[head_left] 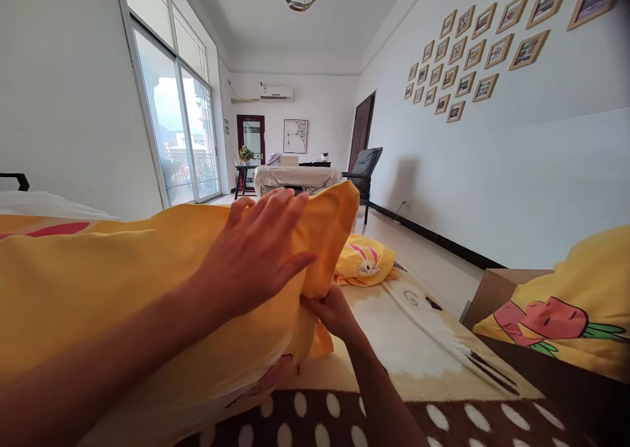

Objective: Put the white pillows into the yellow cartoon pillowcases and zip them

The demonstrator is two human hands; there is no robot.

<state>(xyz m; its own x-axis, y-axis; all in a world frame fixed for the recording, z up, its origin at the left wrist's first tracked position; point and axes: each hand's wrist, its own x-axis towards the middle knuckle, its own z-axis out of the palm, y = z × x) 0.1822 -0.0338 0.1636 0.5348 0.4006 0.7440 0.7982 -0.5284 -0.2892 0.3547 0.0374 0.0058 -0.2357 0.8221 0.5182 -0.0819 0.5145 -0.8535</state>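
A large, puffy yellow cloth cover with a pink print fills the left and middle. On its upper side, near the right end, my left hand lies with fingers spread and the thumb pointing right. My right hand is lower down, its fingers closed on the cover's edge below the raised corner. That corner stands up in a fold just right of my left hand. Part of my right hand's fingertips is hidden in the cloth.
A folded yellow cloth with a rabbit face lies on a cream blanket with a brown spotted border. At right, yellow carrot-print fabric drapes over a cardboard box. Behind stand a black chair and a covered table.
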